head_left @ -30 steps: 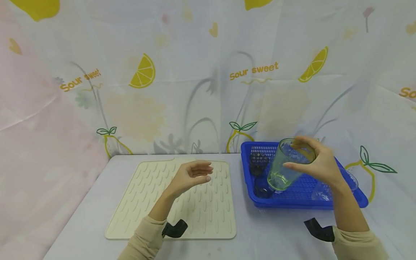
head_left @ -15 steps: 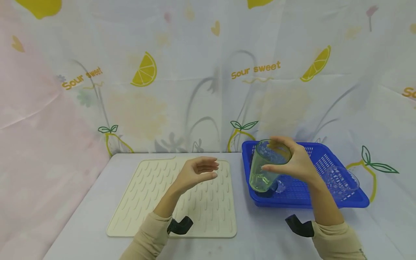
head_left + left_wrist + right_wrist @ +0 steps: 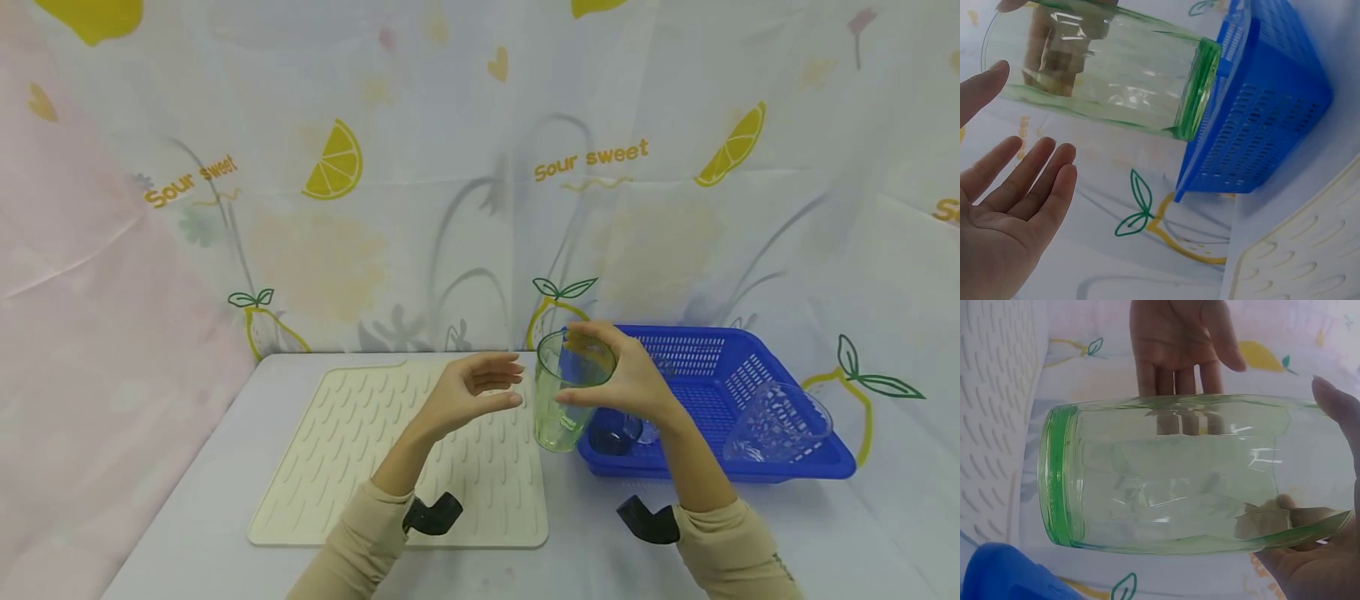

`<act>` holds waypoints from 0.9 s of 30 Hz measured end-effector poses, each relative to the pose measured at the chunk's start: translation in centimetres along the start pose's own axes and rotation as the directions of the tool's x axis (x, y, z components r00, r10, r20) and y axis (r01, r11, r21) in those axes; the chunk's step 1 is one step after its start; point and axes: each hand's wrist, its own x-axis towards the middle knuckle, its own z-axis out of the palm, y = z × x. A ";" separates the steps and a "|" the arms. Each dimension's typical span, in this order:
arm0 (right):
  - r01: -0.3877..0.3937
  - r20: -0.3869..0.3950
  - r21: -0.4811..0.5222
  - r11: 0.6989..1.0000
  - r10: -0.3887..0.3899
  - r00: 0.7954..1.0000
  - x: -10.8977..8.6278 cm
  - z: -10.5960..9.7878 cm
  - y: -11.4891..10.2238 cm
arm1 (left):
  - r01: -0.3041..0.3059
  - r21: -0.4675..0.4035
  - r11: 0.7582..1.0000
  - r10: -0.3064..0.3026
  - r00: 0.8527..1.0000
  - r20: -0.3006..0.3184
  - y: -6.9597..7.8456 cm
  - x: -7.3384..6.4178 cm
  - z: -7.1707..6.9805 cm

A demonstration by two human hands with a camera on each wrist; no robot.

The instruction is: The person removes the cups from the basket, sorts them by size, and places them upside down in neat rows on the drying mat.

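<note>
A tall pale-green drinking glass (image 3: 555,412) hangs upright between the mat and the basket, above the table. My right hand (image 3: 618,375) grips it near the rim, thumb on the near side and fingers round the far side. Just left of the glass, my left hand (image 3: 476,392) is held up over the mat with relaxed fingers and nothing in it. In the left wrist view, the left hand's fingers (image 3: 1035,181) lie beside the glass, apart from it. Through the clear wall of the glass (image 3: 1179,481), the right wrist view shows the left hand's fingertips behind.
A blue perforated basket (image 3: 750,475) stands at the right. Inside are a clear glass bowl-like vessel (image 3: 776,425), a dark glass (image 3: 611,437) and other clear glassware. A cream ridged drying mat (image 3: 337,500) lies left on the white table, with a printed curtain (image 3: 420,125) behind.
My right hand has carried the green glass left, from over the basket to its left edge, and the glass has become more upright. My left hand has drifted slightly right and up.
</note>
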 end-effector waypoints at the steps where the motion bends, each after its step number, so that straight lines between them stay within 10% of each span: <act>1: 0.002 0.011 0.014 1.000 -0.002 1.000 0.1 0.2 0.0 | -0.007 -0.001 1.000 0.007 1.000 0.004 0.1 0.1 0.1; 14: 0.063 0.075 0.159 0.985 -0.075 0.994 0.5 2.2 0.2 | -0.009 -0.023 1.000 0.010 0.998 0.070 0.6 0.6 0.4; 27: 0.150 -0.039 0.130 0.980 -0.146 0.989 0.7 4.0 0.6 | -0.045 -0.021 0.999 0.047 0.995 0.090 0.9 0.8 0.8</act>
